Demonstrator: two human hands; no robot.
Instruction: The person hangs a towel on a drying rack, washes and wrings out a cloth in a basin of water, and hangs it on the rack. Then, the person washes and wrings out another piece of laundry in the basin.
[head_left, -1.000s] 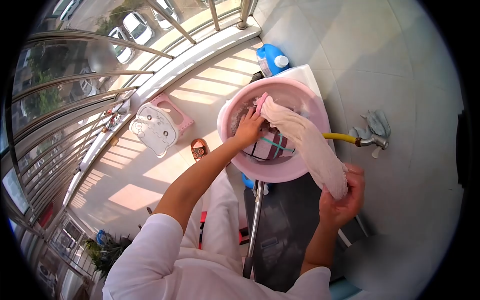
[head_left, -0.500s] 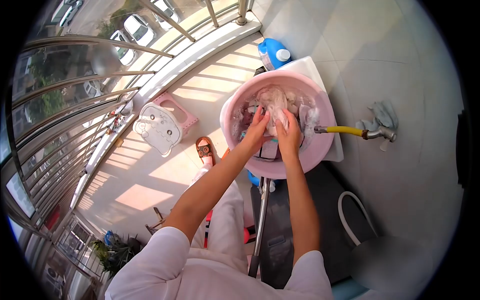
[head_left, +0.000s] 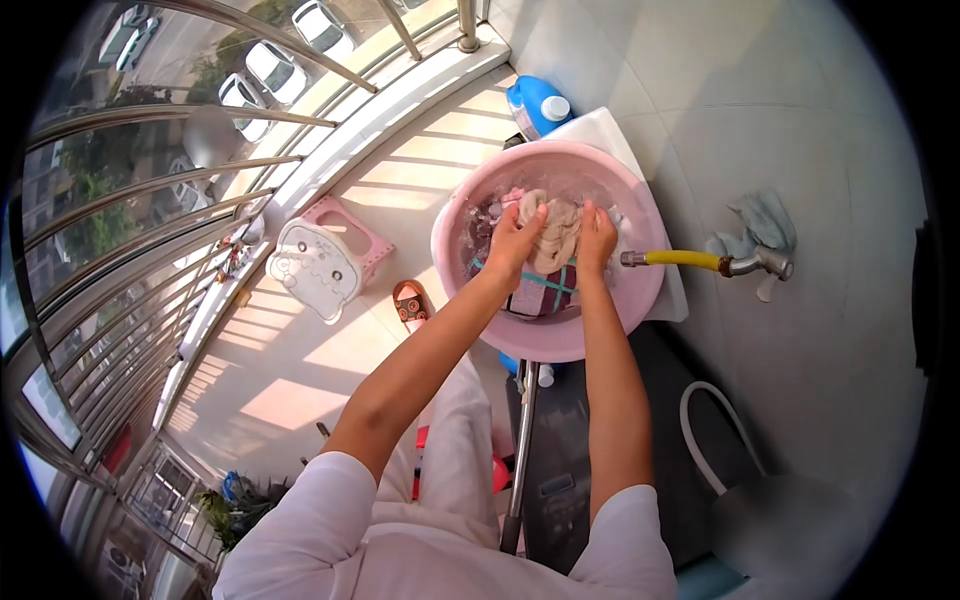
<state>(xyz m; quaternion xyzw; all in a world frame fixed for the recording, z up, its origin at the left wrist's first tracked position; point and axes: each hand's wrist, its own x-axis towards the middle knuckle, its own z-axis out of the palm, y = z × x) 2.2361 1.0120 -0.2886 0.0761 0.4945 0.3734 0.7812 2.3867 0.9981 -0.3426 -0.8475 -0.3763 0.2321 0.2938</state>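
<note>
The left hand [head_left: 513, 243] has its fingers curled on one side of the pale cloth [head_left: 555, 240]. The cloth was stretched out past the rim; now it is bunched up inside the pink tub [head_left: 552, 348], so it seems to be back in the wash. The right hand [head_left: 598, 238] holds its other side, near the yellow hose [head_left: 682, 258].

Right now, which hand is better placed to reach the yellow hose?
Probably the right hand: it is on the side of the beige cloth nearest the yellow hose, while the left hand is on the far side.
</note>
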